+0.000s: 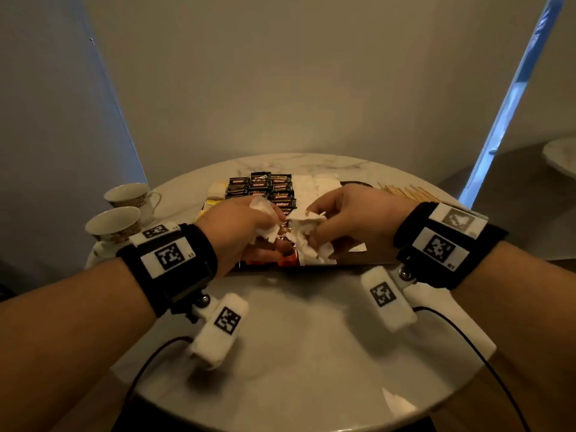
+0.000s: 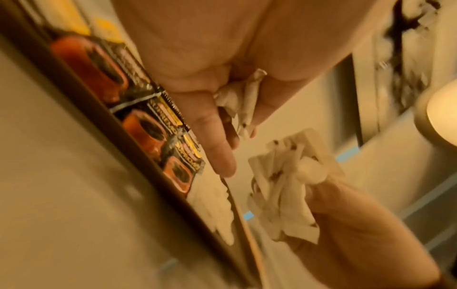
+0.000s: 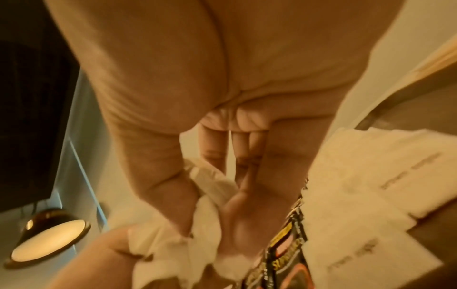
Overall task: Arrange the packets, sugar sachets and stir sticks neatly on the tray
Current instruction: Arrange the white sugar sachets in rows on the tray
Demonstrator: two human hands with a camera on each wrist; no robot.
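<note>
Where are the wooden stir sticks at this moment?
In the head view, the stir sticks lie on the table, right of the tray, just beyond the right hand.

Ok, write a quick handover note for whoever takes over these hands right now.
Left hand: holds a bunch of white sachets above the tray.
Right hand: holds a second bunch of white sachets, also above the tray.
Done: dark coffee packets laid in rows on the tray; flat white sachets beside them.
Left: lay both bunches down neatly; the stir sticks lie on the table to the right.
</note>
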